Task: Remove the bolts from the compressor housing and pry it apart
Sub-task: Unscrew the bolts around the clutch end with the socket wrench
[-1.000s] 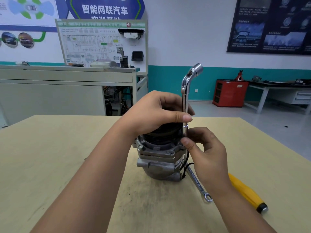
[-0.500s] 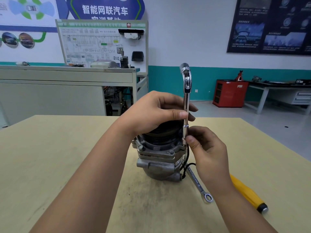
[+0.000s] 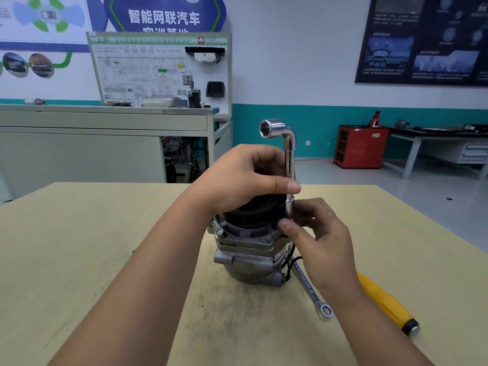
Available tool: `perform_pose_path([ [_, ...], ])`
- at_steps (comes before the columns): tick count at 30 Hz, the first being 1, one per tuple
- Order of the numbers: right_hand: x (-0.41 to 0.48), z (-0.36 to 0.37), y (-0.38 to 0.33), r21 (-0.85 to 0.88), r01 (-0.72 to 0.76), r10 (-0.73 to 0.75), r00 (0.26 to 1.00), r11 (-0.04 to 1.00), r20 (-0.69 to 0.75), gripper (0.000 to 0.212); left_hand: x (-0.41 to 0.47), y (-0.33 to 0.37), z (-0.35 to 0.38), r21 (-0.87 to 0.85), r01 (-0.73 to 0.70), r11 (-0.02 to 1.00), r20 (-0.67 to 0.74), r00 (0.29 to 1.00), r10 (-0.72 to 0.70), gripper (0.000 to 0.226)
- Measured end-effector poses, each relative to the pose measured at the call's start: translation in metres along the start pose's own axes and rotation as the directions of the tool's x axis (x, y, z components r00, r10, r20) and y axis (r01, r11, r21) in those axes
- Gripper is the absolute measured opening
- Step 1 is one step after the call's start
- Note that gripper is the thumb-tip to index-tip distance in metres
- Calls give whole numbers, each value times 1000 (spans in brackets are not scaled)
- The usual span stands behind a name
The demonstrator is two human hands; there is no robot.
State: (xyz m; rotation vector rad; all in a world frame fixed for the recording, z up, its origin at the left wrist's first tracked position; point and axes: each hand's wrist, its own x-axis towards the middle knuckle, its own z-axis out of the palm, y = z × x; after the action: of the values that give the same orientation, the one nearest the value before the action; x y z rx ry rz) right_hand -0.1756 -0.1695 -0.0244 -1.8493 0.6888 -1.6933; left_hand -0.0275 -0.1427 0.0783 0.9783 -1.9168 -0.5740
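Fingers: L hand (image 3: pixel 245 178) grips pulley (image 3: pixel 253 210) atop compressor (image 3: pixel 245 256); R hand (image 3: pixel 320 235) pinches L-wrench (image 3: pixel 290 154). Wall sign (image 3: pixel 163 17): "智能网联汽车".

Table (image 3: pixel 79 247): compressor (image 3: pixel 248 257), spanner (image 3: pixel 310 289), screwdriver (image 3: pixel 383 302).

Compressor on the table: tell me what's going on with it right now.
A person is unbolting the compressor, which stands upright on the table. The left hand grips its black pulley, thumb against the shaft of an upright L-shaped socket wrench. The right hand pinches the wrench's lower end at the housing flange. Two bolts on the near side sit in place. A spanner and a yellow screwdriver lie unused at the right.
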Motion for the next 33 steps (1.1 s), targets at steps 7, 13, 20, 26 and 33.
perform_pose_path([
  [7, 1, -2, 0, 80, -35, 33, 999, 996, 23, 45, 0, -1, -3, -25, -12, 1000, 40, 999, 13, 8],
  [13, 0, -3, 1, 89, -42, 41, 999, 995, 20, 36, 0, -3, -5, -88, 9, 996, 104, 995, 1, 15],
  [20, 1, -3, -1, 50, 14, -13, 1000, 999, -7, 18, 1, -1, -3, -38, 31, 999, 66, 997, -29, 11],
  [26, 0, -3, 1, 62, -24, 23, 1000, 998, 15, 18, 1, 3, 1, 13, 36, 999, 2, 999, -36, 21],
  [33, 2, -3, 1, 95, -51, 52, 999, 994, -5, 48, 1, 1, 0, 29, 32, 999, -3, 999, -32, 29],
])
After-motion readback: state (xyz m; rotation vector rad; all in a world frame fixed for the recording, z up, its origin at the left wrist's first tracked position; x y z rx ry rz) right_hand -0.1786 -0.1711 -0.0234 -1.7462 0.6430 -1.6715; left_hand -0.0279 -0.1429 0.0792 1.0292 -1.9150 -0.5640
